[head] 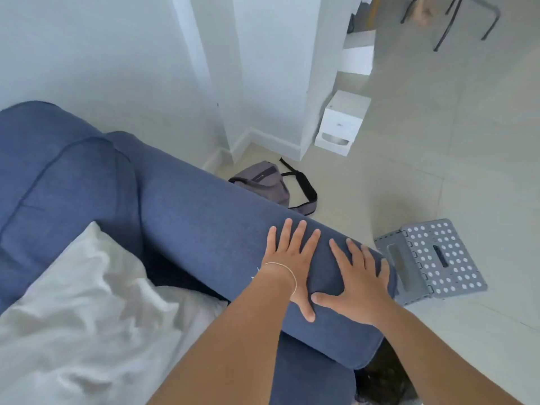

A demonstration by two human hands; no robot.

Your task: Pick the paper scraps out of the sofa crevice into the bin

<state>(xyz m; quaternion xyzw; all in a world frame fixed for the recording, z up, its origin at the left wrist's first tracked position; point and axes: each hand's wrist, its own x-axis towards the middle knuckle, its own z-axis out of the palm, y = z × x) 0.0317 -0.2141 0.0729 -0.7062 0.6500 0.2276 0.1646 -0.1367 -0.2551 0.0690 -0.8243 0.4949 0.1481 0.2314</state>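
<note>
Head view: left hand [289,266], right hand [361,283] flat, fingers spread, empty, on sofa armrest [204,217].

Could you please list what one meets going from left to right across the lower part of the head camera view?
White bedding → blue sofa armrest → left hand → right hand → grey perforated step stool.

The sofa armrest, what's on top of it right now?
Both hands lie flat on the sofa armrest: left hand, right hand, thumbs touching. No paper scraps show; the fabric under the palms is covered.
</note>
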